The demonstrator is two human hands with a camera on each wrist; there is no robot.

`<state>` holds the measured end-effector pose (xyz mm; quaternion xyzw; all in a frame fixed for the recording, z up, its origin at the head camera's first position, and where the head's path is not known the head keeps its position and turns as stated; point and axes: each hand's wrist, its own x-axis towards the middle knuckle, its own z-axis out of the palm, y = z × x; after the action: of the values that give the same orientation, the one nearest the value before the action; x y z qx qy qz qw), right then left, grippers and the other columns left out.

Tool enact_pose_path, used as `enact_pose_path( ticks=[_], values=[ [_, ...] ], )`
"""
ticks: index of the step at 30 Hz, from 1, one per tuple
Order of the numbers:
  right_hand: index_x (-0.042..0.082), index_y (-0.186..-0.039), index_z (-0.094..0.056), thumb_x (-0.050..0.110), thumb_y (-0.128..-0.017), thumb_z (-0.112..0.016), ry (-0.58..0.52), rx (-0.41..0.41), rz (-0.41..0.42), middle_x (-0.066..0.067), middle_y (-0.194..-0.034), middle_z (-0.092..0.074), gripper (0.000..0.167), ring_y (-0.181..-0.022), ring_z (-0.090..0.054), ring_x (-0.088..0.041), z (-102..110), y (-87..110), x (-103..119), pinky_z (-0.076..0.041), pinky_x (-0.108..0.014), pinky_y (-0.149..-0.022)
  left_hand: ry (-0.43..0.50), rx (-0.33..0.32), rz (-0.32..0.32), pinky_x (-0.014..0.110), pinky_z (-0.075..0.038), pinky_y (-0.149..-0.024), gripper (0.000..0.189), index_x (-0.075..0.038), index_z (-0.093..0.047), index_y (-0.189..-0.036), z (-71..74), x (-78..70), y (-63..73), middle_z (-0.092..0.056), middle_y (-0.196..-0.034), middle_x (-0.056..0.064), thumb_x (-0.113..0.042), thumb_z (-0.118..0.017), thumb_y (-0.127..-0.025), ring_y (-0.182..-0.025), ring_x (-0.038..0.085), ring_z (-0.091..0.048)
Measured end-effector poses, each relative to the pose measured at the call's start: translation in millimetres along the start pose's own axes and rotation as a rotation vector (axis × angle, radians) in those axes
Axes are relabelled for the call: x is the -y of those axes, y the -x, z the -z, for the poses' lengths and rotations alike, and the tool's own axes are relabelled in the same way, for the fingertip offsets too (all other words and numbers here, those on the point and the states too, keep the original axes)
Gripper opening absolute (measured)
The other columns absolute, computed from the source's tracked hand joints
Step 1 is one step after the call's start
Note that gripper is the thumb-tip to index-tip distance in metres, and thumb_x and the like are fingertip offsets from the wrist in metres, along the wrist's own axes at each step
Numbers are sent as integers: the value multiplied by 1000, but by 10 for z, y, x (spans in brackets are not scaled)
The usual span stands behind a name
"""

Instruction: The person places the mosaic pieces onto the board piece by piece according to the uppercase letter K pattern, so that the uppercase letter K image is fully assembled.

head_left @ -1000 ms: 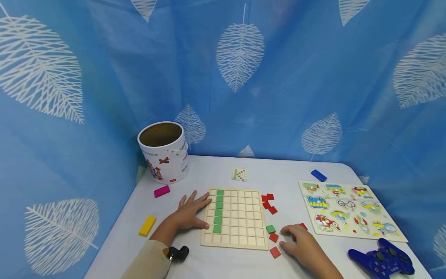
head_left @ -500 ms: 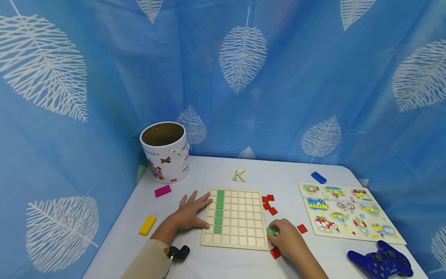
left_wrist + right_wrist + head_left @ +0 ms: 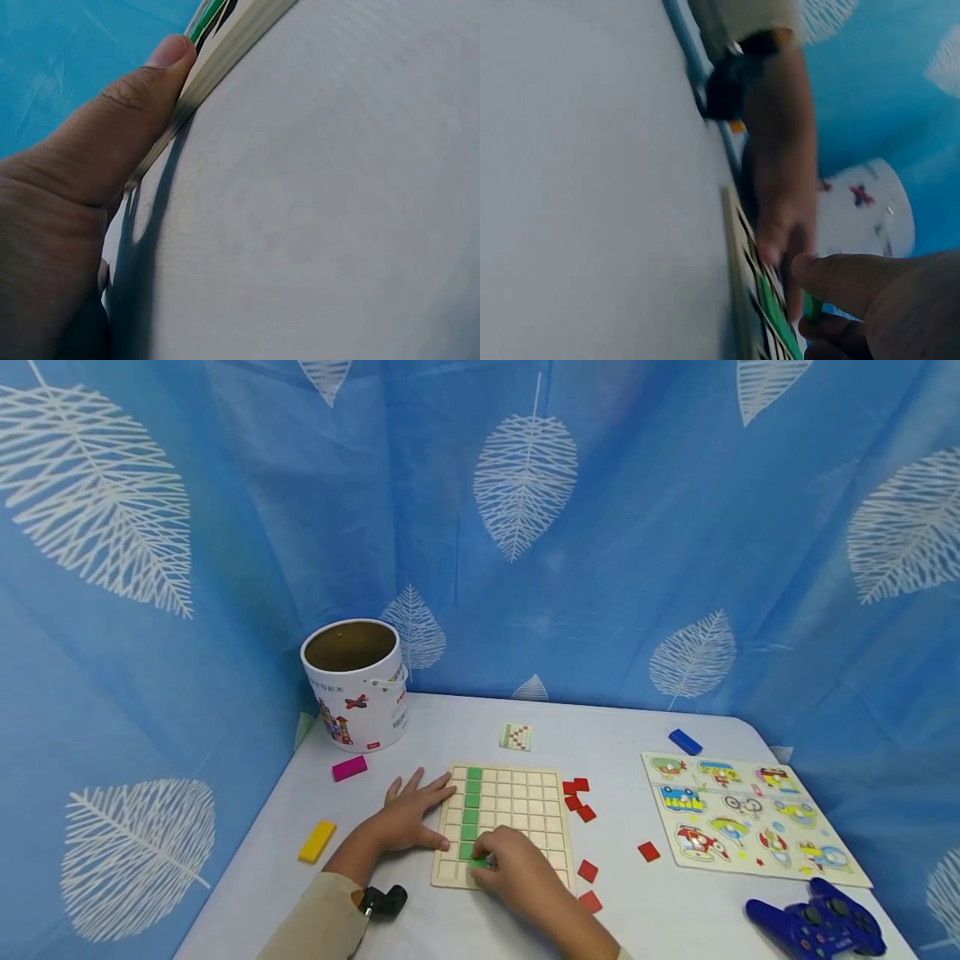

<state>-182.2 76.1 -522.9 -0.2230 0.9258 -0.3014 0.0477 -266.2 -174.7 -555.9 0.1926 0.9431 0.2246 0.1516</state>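
Observation:
A wooden grid board [image 3: 525, 827] lies on the white table, its second column from the left filled with green square tiles [image 3: 471, 802] from the top down. My left hand [image 3: 408, 818] rests spread on the board's left edge, and in the left wrist view its thumb [image 3: 142, 97] presses the rim. Over the lower left of the board my right hand [image 3: 517, 868] pinches a green tile [image 3: 478, 862] between thumb and fingers, just below the column. The right wrist view shows that tile [image 3: 813, 306] partly hidden by the fingertips.
Several red tiles [image 3: 587, 813] lie right of the board. A small pattern card [image 3: 515, 736] sits behind it. Around stand a white bucket [image 3: 360, 710], pink block [image 3: 349, 767], yellow block [image 3: 317, 842], blue block [image 3: 685, 742], picture puzzle [image 3: 750, 818] and blue game controller [image 3: 817, 918].
My right hand reached the green tile right of the board, picked it up and carried it left to the lower end of the green column. The left hand stayed in place.

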Motion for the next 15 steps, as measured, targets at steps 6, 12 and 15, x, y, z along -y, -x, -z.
enact_pose_path(
  ticks=[6,12,15],
  values=[
    [27,-86,-77,28,-82,-90,148,0,26,14,-85,-56,14,-79,-48,-2,-251,-81,136,-50,-26,-72,28,1,-16,71,7,-124,102,-33,-42,-161,0,-40,-8,-23,-175,-9,-64,-86,-74,-163,39,1],
    [26,-91,-78,26,-84,-89,128,-21,42,14,-88,-57,12,-80,-50,0,-295,-42,114,-51,-25,-72,3,-5,6,70,6,-125,102,-35,-42,-161,-4,-3,-10,-23,-174,-12,-64,-87,-73,-164,37,0],
    [25,-91,-80,20,-84,-87,99,-31,32,15,-87,-59,12,-79,-52,1,-291,-41,113,-52,-25,-71,0,-16,2,70,6,-125,103,-35,-42,-161,-1,20,-16,-24,-174,-11,-64,-87,-73,-164,38,0]
  ],
)
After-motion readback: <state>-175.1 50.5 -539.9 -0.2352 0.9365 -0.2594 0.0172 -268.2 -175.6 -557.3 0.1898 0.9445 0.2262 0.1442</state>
